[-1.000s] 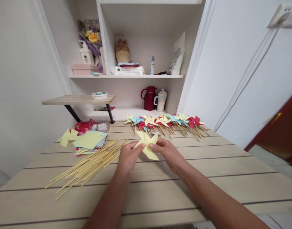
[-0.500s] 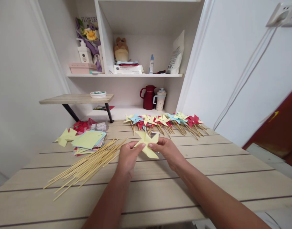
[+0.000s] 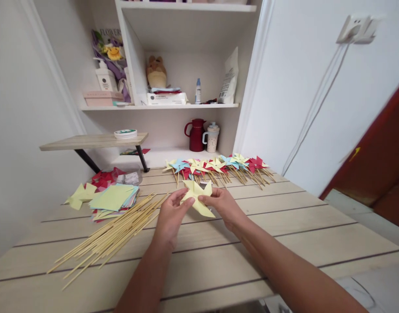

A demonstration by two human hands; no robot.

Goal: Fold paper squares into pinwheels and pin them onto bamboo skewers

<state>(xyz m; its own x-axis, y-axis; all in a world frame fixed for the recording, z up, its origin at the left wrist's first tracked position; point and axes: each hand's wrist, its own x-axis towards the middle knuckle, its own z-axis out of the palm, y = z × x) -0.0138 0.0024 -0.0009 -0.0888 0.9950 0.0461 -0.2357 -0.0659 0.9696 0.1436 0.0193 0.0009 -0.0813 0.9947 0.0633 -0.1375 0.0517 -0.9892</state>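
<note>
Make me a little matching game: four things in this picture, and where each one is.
1. Red jug
2. Round white container
3. Loose sticks
4. Front yellow pinwheel

A. On the raised wooden stand
B. Held by left hand and right hand
C. Beside the speckled cup
D. On the table, near the paper squares

Pairs: 1-C, 2-A, 3-D, 4-B

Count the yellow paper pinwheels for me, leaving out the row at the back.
2 visible: one pinwheel held between the left hand and right hand, another pinwheel lying left of the paper stack. Others may be hidden there.
</note>
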